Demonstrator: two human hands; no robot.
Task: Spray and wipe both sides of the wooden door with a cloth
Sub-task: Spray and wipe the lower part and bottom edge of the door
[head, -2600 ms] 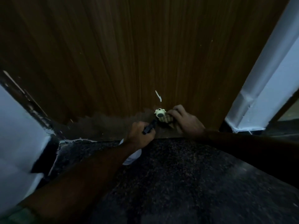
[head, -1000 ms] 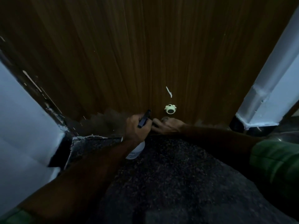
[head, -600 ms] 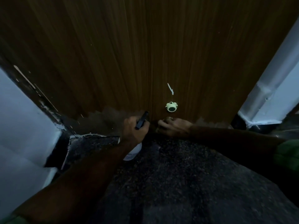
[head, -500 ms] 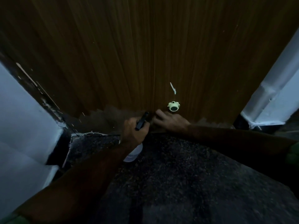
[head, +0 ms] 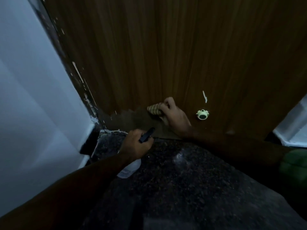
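The brown wooden door point(head: 174, 52) fills the upper view and runs down to the floor. Low on it, my right hand point(head: 174, 114) grips a bunched striped cloth point(head: 154, 110) and presses it against the wood. Just below and left, my left hand point(head: 136, 146) holds a spray bottle point(head: 129, 168); its black nozzle sticks out above my fingers and its pale body hangs under my wrist, partly hidden.
A pale green round door stopper point(head: 202, 114) is fixed low on the door, right of my right hand, under a white scratch point(head: 205, 97). White wall point(head: 33, 97) stands at the left, a white frame point(head: 295, 128) at the right. Dark speckled floor point(head: 182, 188) lies below.
My right hand has moved up and to the left along the bottom of the door, away from the stopper, and the cloth now shows. The view has swung right. The left hand keeps the bottle.
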